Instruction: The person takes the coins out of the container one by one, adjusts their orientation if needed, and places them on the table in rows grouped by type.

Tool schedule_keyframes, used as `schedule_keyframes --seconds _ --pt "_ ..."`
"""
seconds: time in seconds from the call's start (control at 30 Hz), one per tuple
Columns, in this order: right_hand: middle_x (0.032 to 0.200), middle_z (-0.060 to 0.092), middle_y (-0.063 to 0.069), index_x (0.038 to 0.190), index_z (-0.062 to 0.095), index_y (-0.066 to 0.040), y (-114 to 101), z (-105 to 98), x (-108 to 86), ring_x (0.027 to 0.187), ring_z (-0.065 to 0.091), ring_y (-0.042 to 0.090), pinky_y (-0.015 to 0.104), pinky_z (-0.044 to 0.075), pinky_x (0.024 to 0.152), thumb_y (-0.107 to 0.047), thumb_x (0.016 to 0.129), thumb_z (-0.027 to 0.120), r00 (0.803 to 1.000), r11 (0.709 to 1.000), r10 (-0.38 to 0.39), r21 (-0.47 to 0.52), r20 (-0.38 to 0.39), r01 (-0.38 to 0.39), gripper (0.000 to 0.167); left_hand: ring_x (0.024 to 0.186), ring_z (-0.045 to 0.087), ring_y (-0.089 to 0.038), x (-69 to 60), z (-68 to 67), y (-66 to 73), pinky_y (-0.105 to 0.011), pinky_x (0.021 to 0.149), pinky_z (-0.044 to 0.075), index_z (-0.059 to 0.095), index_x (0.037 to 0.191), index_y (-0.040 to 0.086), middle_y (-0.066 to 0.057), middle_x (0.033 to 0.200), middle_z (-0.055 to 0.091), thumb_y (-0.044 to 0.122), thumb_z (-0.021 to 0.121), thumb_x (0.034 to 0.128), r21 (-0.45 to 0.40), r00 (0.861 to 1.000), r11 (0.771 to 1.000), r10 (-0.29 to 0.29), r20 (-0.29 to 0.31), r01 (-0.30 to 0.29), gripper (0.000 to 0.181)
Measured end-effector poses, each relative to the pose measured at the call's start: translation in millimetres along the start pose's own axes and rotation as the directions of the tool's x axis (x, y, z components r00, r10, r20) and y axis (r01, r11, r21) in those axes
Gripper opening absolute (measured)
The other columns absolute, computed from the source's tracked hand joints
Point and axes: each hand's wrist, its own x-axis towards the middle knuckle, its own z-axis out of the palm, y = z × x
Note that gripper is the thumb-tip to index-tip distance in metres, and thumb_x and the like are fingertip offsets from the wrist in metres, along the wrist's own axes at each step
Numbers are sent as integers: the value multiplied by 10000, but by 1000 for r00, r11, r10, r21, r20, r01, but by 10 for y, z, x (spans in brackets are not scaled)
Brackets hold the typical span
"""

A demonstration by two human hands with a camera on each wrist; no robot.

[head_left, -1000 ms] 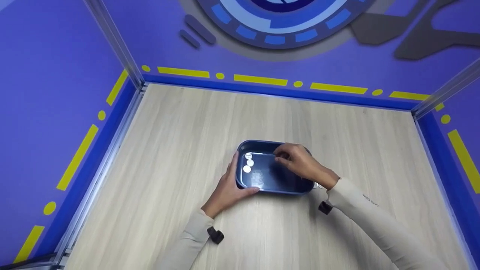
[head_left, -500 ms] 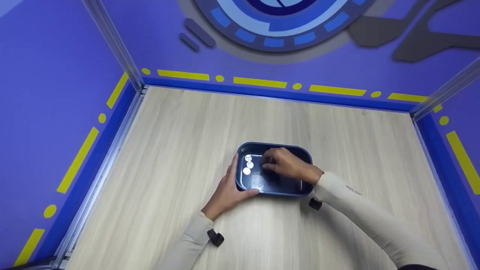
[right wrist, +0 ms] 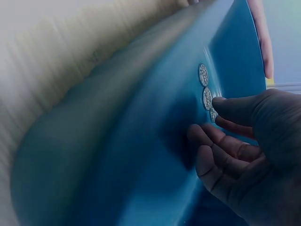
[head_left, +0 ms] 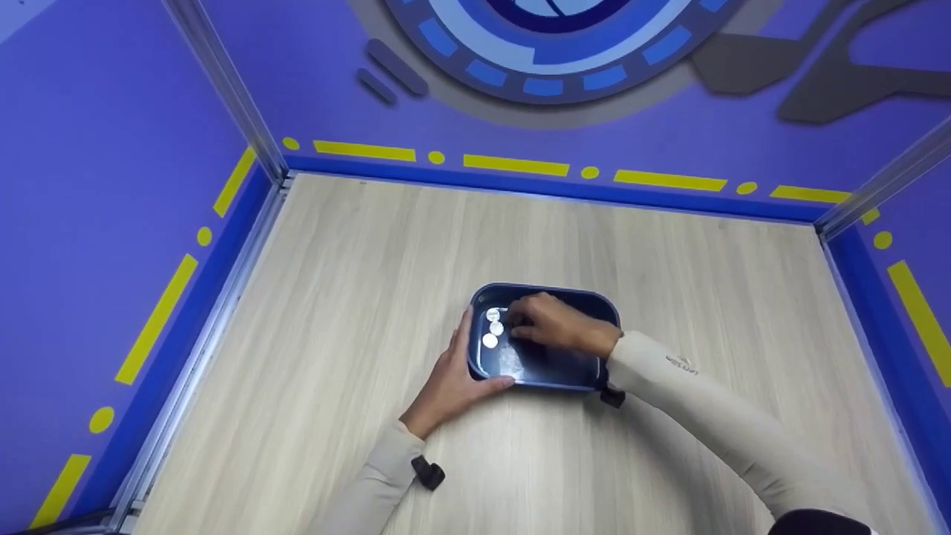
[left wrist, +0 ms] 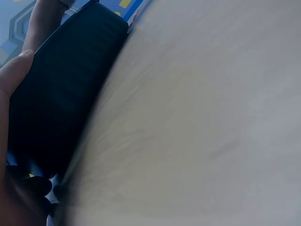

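While three silver coins [head_left: 496,328] lie flat in a short, close row near the left end of the dark blue tray [head_left: 553,369], the right hand [head_left: 553,325] reaches in just beside them, fingers bent toward the thumb; whether it pinches anything cannot be told. The left hand [head_left: 449,379] holds the tray's near left corner, thumb on the near rim, fingers along the left end. The tray's floor offers room toward its near right. Well apart from the tray, the pale wood-grain worktop [head_left: 371,297] ends at purple-blue walls [head_left: 319,89] marked with yellow dashes and dots; metal posts [head_left: 230,96] stand at the far corners.
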Motion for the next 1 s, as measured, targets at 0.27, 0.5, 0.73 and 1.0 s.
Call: schedule_keyframes --seconds 0.27,0.5,0.73,1.0 --pt "969 770 66 1121 789 15 -24 -30 82 832 683 150 380 608 769 -46 1010 779 999 999 37 -11 39 -37 127 1483 511 -375 11 0 2 -550 1198 445 49 1793 206 -185 1769 321 689 910 803 0 1000 1000 1 -2 -1 1398" --pt "983 790 73 1130 793 7 -64 -46 139 858 713 166 388 621 803 -51 1003 792 994 999 47 -25 98 -45 139 1513 480 -357 -2 5 -3 -540 1222 423 31 1794 225 -145 1790 292 682 911 807 0 1000 1000 -8 2 8 1398" --pt "961 781 82 1128 786 10 -63 -55 194 830 694 151 356 611 780 -27 998 786 989 999 41 4 142 -42 135 1535 455 -353 -11 15 -4 -547 1237 406 23 1794 228 -119 1811 251 665 911 817 -8 1000 1000 -4 12 4 1390" --pt "930 773 120 1094 764 26 -26 -40 278 789 671 145 334 585 739 3 987 774 989 999 -22 29 148 18 109 1528 466 -354 -7 -3 -12 -549 1228 416 19 1794 255 -137 1797 278 698 900 807 1 1000 1000 -9 7 9 1395"
